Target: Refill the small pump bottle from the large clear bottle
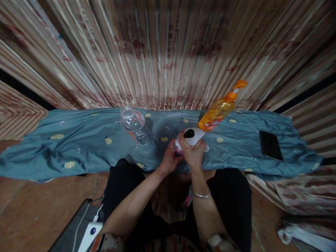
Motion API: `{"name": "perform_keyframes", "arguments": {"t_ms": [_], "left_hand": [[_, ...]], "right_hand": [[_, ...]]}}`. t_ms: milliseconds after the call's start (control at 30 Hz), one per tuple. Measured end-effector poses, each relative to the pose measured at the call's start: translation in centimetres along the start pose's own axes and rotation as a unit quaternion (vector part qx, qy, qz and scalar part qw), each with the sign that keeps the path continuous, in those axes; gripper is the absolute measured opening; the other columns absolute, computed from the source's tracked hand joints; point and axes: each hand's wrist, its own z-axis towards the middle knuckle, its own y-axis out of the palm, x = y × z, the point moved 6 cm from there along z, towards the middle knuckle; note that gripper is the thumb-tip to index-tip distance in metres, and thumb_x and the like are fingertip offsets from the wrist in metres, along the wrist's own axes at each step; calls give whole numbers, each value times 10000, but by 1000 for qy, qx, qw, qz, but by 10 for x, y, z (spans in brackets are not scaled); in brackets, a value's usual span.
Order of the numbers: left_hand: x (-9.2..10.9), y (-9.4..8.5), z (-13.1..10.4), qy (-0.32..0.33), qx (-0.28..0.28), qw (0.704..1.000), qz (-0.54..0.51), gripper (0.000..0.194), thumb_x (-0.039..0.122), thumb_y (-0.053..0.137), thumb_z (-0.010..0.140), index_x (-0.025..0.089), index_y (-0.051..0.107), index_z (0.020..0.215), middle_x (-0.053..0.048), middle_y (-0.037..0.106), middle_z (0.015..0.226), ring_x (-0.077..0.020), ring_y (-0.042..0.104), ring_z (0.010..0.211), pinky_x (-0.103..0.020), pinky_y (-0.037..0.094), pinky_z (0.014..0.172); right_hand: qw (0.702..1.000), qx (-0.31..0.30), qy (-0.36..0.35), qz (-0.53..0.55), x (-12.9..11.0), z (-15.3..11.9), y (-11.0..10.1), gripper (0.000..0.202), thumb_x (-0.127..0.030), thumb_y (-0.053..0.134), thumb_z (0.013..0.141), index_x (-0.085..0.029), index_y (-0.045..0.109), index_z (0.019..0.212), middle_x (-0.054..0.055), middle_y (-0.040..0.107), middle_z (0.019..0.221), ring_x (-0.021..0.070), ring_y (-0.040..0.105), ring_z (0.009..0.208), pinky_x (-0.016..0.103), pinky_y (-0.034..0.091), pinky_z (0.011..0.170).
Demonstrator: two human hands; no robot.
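Near the front edge of the cloth, both my hands are closed around a white container [195, 139] with a dark oval on its top and a bit of pink low on its side. My left hand [170, 156] wraps its lower left part. From above and the right, my right hand [194, 152] grips the white upper part. Fingers cover much of it, so its exact kind is unclear. Just behind stands an orange pump bottle [217, 112] with amber liquid inside. To the left is a clear plastic bottle [137, 126], uncapped, with an orange strip on its side.
A teal cloth [89, 154] with yellow patterns covers the narrow bench. On its right lies a dark phone [271, 145]. Pleated curtains [157, 52] hang close behind. At lower left, a white device [90, 235] with a cable rests on a dark surface.
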Motion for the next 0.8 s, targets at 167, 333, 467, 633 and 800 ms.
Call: {"name": "perform_keyframes", "arguments": {"t_ms": [167, 333, 467, 633, 800], "left_hand": [[2, 0, 1, 31, -5, 999, 19, 645, 317, 740, 760, 151, 465, 1319, -157, 598, 1306, -280, 578, 1216, -448, 423, 1086], [6, 1, 3, 33, -7, 999, 37, 596, 275, 743, 747, 154, 501, 1278, -153, 589, 1313, -281, 565, 1240, -430, 427, 1082], [3, 4, 3, -18, -9, 999, 33, 689, 310, 811, 685, 161, 481, 1270, -99, 652, 1150, -249, 634, 1032, -405, 495, 955], [3, 6, 4, -27, -24, 999, -6, 762, 414, 827, 676, 170, 447, 1290, -38, 655, 1004, -188, 636, 841, -343, 520, 823], [1, 4, 6, -5, -5, 1000, 11, 720, 304, 826, 643, 159, 477, 1256, -67, 648, 1097, -225, 635, 991, -355, 505, 908]], "right_hand": [[999, 11, -49, -1, 8, -14, -3, 385, -504, 685, 800, -228, 664, 1067, 142, 709, 1092, 318, 649, 1103, 520, 482, 1024], [996, -21, -86, -17, 3, -13, -15, 455, -509, 713, 786, -208, 648, 1120, 153, 685, 1169, 320, 619, 1164, 509, 462, 1055], [985, -161, -59, 26, -13, 18, -13, 370, -486, 775, 732, -218, 698, 976, 75, 727, 992, 259, 678, 945, 402, 547, 877], [944, -304, 2, 128, -17, 39, 4, 337, -468, 829, 645, -186, 699, 776, 27, 718, 785, 203, 665, 744, 317, 544, 682], [986, -127, 19, 108, 17, 15, -6, 372, -490, 784, 683, -190, 695, 884, 36, 731, 824, 210, 677, 761, 332, 553, 727]]}}
